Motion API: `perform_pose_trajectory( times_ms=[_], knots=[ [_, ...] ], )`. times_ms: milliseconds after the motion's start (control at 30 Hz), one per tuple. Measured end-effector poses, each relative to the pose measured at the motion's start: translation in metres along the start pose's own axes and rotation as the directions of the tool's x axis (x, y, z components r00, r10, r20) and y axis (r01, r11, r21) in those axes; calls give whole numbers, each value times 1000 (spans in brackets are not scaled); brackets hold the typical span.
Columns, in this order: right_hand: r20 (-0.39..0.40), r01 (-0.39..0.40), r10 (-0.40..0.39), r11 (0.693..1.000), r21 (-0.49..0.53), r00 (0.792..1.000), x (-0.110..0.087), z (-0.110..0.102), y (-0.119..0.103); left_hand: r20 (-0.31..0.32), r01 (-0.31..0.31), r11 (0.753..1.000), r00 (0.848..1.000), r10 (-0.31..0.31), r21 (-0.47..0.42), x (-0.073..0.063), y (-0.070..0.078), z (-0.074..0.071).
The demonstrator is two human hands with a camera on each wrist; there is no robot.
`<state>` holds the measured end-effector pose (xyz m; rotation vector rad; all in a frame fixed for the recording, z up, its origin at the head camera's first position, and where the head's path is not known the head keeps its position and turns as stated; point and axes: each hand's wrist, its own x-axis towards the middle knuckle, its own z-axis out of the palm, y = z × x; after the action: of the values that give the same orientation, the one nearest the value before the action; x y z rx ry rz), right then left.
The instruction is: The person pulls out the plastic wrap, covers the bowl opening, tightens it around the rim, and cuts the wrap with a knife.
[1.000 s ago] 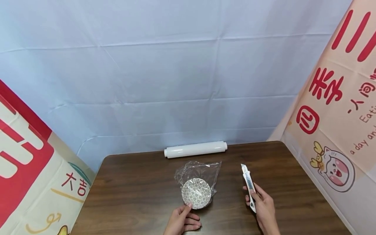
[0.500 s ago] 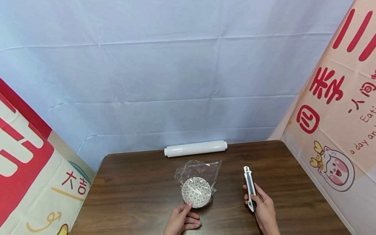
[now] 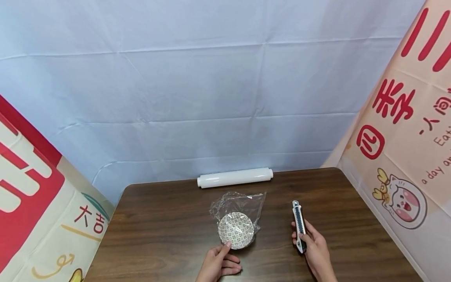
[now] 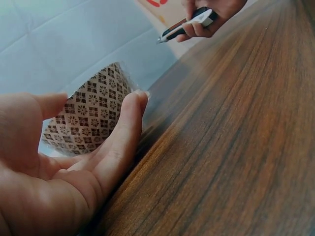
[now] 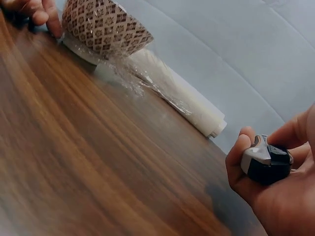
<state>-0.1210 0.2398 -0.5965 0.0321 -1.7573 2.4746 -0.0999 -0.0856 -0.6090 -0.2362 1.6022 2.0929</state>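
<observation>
A small bowl [image 3: 236, 230] with a brown-and-cream pattern sits on the table, clear plastic wrap stretched over it and loose folds of the wrap [image 3: 246, 201] spreading out behind. My left hand [image 3: 219, 263] holds the bowl at its near left side. In the left wrist view the thumb [image 4: 53, 104] is at the rim and the fingers curve around the bowl's wall. My right hand [image 3: 316, 249] grips a white and dark utility knife [image 3: 299, 227] to the right of the bowl, thumb on the handle. The knife points away from me, and little of its blade shows at the tip.
A white roll of plastic wrap [image 3: 235, 178] lies along the back edge of the wooden table [image 3: 158, 235]. A pale cloth backdrop [image 3: 197, 86] hangs behind it. Printed banners flank the table, one at left [image 3: 70, 219] and one at right [image 3: 391, 156].
The utility knife has turned to point straighter away, and its blade, clearly sticking out a second ago, now barely shows. My left hand and the bowl have stayed in place.
</observation>
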Motion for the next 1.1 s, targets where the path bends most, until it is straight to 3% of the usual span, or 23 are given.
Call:
perform_pose_trajectory(
  times_ms=[133, 233, 333, 400, 467, 600, 733, 900, 1100],
  knots=[
    [-119, -106, 86, 978, -177, 989, 9, 2, -4, 19, 5, 1000, 1000, -6, 13, -2, 3, 0],
    [-246, -216, 133, 912, -349, 960, 19, 3, -6, 42, -6, 998, 999, 3, 68, -3, 9, -2],
    [-340, -287, 110, 798, -530, 934, 28, 2, -4, 53, -16, 989, 999, 8, 147, -4, 18, -7],
    [-364, -285, 42, 708, -646, 930, 32, 0, -2, 47, -16, 980, 999, 7, 198, -4, 24, -10],
    [-361, -267, -39, 599, -755, 932, 35, -3, -1, 34, -17, 970, 999, 9, 242, -4, 29, -14],
    [-314, -231, -146, 412, -882, 938, 41, -6, -1, 11, -36, 952, 999, 35, 303, -1, 38, -23],
    [-265, -203, -157, 324, -924, 951, 49, -9, -5, -10, -59, 936, 998, 66, 346, 4, 48, -32],
    [-211, -177, -119, 244, -953, 970, 56, -13, -11, -26, -72, 919, 996, 89, 387, 11, 59, -43],
    [-210, -207, 10, 223, -952, 978, 64, -17, -19, -28, -86, 908, 994, 107, 409, 20, 69, -49]
  ],
)
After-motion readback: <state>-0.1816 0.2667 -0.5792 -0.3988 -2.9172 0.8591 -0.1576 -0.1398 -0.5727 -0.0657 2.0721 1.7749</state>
